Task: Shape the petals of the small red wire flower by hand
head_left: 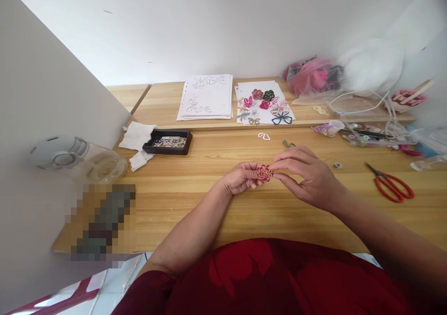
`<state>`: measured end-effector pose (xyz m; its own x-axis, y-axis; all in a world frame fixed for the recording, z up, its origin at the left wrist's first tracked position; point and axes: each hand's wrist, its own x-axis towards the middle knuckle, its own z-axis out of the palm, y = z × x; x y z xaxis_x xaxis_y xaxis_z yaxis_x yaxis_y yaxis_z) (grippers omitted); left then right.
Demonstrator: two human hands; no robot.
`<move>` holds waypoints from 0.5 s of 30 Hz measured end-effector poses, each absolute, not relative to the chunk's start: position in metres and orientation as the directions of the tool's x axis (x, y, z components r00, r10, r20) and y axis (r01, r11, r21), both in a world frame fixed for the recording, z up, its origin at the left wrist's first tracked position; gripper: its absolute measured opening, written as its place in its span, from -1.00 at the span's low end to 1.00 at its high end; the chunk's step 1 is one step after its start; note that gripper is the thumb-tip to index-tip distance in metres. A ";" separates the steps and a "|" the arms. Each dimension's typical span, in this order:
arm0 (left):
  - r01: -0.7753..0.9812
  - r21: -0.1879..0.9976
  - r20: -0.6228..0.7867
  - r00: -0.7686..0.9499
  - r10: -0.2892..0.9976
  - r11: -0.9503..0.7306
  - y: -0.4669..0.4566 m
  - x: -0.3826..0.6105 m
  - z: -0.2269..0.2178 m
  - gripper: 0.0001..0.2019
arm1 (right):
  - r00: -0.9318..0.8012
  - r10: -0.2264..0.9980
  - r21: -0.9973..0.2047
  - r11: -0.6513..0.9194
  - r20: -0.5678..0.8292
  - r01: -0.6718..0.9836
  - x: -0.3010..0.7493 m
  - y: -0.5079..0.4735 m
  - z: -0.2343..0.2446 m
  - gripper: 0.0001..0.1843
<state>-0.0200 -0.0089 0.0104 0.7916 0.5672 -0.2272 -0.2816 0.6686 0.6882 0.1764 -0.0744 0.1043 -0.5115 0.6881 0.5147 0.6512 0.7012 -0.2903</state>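
Over the desk's middle, my left hand [242, 177] pinches a dusty-pink thread flower [265, 173] with a yellow centre between thumb and fingers. My right hand [307, 175] comes in from the right, thumb and forefinger tips at the flower's right edge. Its fingers are apart, and whether they touch the petals is hard to tell. Just beyond the right hand lies a small olive-green looped piece [288, 144], partly hidden by the fingers. A white looped piece [264, 136] lies farther back. To the right of the hands is a small silvery round item [337, 165].
Red-handled pliers or snips [394, 184] lie right. A black tray [167, 142] of beads and a clear bottle [104, 164] stand left. Paper sheets with drawings [206, 96] and several thread flowers and butterflies [267, 102] lie at the back. A clear organiser [377, 133] sits back right.
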 end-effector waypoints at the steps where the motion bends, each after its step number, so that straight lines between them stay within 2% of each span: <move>1: -0.285 0.687 -0.222 0.794 0.566 0.668 -0.009 -0.020 0.011 -0.67 | -0.512 0.690 -0.293 0.700 0.512 0.651 0.176 -0.075 0.104 -0.84; 15: -0.249 0.687 -0.238 0.811 0.535 0.682 -0.010 -0.020 0.013 -0.64 | -0.558 0.665 -0.279 0.731 0.496 0.623 0.174 -0.072 0.105 -0.82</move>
<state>-0.0204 -0.0104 0.0131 0.8106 0.5351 -0.2380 -0.2486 0.6824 0.6875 0.1743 -0.0718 0.1046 -0.5583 0.6648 0.4963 0.6225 0.7312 -0.2790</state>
